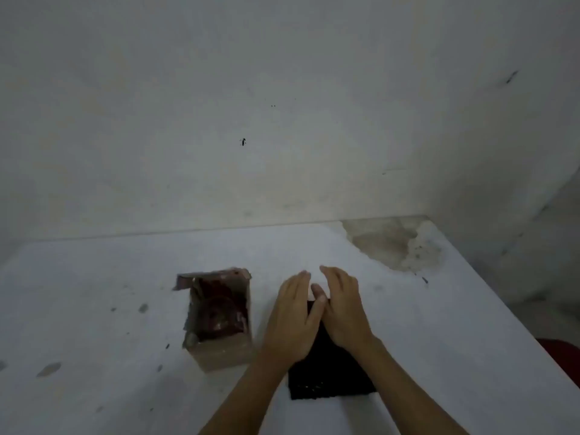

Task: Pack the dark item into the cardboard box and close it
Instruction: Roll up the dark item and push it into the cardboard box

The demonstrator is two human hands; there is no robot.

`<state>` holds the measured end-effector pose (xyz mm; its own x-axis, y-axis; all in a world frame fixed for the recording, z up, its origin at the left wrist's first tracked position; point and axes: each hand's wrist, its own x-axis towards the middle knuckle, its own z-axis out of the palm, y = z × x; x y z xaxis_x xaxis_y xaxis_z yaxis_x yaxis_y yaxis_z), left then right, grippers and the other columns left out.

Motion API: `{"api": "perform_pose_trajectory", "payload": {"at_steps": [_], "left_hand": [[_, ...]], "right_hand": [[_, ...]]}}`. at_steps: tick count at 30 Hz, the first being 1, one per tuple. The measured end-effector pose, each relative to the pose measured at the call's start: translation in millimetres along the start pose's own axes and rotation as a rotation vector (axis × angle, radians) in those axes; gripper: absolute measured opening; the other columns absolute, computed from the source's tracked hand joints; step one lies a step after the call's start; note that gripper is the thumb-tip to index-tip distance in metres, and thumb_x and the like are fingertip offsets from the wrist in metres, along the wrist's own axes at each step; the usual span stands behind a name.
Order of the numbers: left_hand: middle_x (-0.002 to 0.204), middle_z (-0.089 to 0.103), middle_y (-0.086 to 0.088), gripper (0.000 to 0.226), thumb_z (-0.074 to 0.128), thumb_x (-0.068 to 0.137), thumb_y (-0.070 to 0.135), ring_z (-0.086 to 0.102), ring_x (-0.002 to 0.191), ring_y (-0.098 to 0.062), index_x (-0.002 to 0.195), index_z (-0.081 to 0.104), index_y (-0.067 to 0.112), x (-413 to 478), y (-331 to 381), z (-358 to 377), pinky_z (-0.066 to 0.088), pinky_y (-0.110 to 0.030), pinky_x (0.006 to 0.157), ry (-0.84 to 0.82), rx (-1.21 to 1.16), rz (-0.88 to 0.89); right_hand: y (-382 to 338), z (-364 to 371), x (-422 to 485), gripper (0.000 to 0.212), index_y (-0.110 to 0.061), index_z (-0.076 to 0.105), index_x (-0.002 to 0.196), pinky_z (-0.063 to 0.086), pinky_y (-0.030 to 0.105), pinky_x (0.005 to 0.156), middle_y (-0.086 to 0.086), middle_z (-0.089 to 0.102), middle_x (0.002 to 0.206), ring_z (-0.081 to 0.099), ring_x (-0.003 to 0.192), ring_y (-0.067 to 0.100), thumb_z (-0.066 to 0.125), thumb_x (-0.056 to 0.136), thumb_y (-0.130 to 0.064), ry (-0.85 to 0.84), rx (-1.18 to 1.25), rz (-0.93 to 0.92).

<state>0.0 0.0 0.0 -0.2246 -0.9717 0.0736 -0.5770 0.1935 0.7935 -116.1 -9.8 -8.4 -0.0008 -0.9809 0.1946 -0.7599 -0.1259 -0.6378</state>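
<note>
A dark, flat, black item (326, 378) lies on the white table (439, 340) in front of me. My left hand (292, 324) and my right hand (342, 312) both rest palm-down on its far part, fingers stretched out and thumbs touching; the hands hide much of it. To the left stands a small cardboard box (219, 350), open at the top with a flap raised at its far side. Reddish-brown shapes show inside the box; I cannot tell what they are.
The table meets a pale wall (282, 120) at its far edge. A stained, peeling patch (395, 243) marks the table's far right corner. Small grey smudges (48, 369) dot the left side. The table's right edge runs diagonally; something red (561, 356) shows beyond it.
</note>
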Motion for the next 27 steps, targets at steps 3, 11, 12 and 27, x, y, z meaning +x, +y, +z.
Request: {"api": "perform_pose_trajectory", "payload": {"at_steps": [3,11,12,27], "left_hand": [[0.15,0.03,-0.003,0.06,0.035,0.093,0.044,0.02,0.141,-0.019,0.142,0.025,0.01,-9.0,-19.8,27.0,0.018,-0.034,0.119,-0.037,0.062,-0.099],[0.136,0.04,-0.012,0.061,0.055,0.085,0.037,0.037,0.122,-0.027,0.132,0.032,0.006,-21.6,-61.6,56.7,0.028,-0.034,0.107,-0.024,0.27,-0.395],[0.134,0.038,-0.014,0.064,0.061,0.082,0.032,0.038,0.121,-0.028,0.132,0.031,0.004,-19.8,-57.1,57.4,0.03,-0.035,0.106,0.005,0.227,-0.448],[0.105,0.06,-0.011,0.033,0.046,0.079,0.003,0.059,0.094,-0.026,0.11,0.046,0.014,-2.2,1.5,-1.3,0.052,-0.042,0.085,-0.04,-0.513,-0.628]], "right_hand": [[28.0,17.5,-17.8,0.075,-0.012,0.041,0.135,0.038,0.037,0.098,0.009,0.047,0.136,0.04,0.122,0.026,0.012,0.084,-0.058,-0.058,-0.15,0.065],[77.4,47.5,-43.2,0.045,-0.003,0.06,0.109,0.059,0.044,0.07,0.023,0.062,0.113,0.046,0.1,0.03,0.079,0.069,-0.008,0.019,-0.327,0.105],[78.7,49.1,-44.2,0.047,-0.001,0.057,0.113,0.058,0.047,0.076,0.027,0.057,0.119,0.048,0.102,0.035,0.078,0.071,-0.008,0.038,-0.298,0.14],[18.5,-3.5,-7.3,0.016,-0.002,0.058,0.091,0.041,0.018,0.05,0.013,0.063,0.087,0.057,0.069,0.017,0.067,0.082,-0.011,0.015,0.352,0.472]]}}
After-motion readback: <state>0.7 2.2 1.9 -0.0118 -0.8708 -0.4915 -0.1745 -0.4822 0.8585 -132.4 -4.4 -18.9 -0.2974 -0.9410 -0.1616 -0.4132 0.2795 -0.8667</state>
